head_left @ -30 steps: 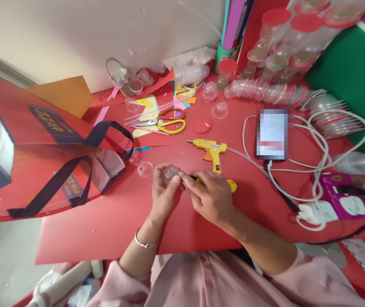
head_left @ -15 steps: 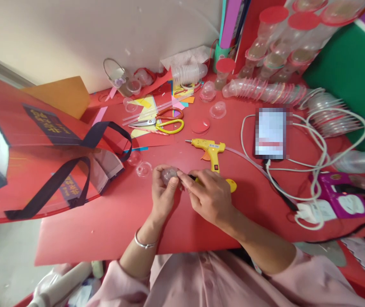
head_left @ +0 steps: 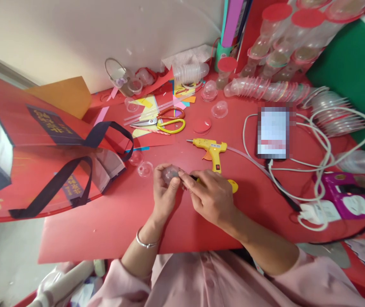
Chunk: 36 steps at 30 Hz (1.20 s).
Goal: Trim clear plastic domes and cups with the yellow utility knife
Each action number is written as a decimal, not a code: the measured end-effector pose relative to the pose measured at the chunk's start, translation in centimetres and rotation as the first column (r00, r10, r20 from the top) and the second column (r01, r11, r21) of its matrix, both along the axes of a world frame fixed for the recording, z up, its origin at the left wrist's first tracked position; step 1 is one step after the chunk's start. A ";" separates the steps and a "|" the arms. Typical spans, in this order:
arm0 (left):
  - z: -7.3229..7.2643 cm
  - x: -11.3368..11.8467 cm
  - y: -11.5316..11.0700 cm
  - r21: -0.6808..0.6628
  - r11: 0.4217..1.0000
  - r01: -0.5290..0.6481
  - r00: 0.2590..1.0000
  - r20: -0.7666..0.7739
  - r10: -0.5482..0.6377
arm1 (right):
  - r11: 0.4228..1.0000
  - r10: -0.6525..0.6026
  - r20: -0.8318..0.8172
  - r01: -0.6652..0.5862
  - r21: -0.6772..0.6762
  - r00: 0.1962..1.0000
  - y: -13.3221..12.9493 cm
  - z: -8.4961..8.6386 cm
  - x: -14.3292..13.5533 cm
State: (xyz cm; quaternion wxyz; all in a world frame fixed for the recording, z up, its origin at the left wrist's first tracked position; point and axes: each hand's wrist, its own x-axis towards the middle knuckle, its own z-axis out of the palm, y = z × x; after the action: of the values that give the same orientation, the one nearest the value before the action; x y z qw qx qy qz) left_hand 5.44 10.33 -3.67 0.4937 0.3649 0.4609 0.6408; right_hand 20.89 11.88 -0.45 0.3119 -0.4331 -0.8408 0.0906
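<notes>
On the near middle of the red table (head_left: 112,230), the left hand (head_left: 165,194) cups a small clear plastic dome (head_left: 170,172) while the right hand (head_left: 212,198), fingers pinched narrow, touches its right edge, just near of the yellow glue gun (head_left: 212,150).

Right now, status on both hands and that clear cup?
Left hand shut on clear plastic cup. Right hand pinching at the cup's rim, a dark tool under its fingers. Yellow glue gun lies just behind, apart from the hands.
</notes>
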 end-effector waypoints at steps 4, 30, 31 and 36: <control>-0.1 0.1 0.0 0.025 1.000 -0.018 0.999 -0.028 0.019 | 1.000 -0.002 0.003 0.002 -0.007 1.000 0.0 0.0 0.0; -0.1 0.2 0.1 -0.005 0.999 -0.035 0.999 -0.036 0.035 | 1.000 -0.008 -0.001 0.008 -0.003 1.000 0.0 0.1 0.0; -0.1 0.2 0.1 0.002 0.999 -0.038 0.999 -0.033 0.038 | 1.000 -0.008 0.001 0.008 -0.004 1.000 0.0 0.1 0.0; -0.1 0.2 0.0 0.029 1.000 -0.004 1.000 0.006 0.004 | 1.000 -0.001 -0.004 0.001 -0.019 1.000 -0.1 0.2 0.0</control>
State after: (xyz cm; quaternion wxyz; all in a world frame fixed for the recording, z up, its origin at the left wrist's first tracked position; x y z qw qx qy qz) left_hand 5.67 10.37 -3.78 0.4886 0.3691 0.4507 0.6496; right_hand 20.89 11.81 -0.23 0.3095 -0.4361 -0.8392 0.0992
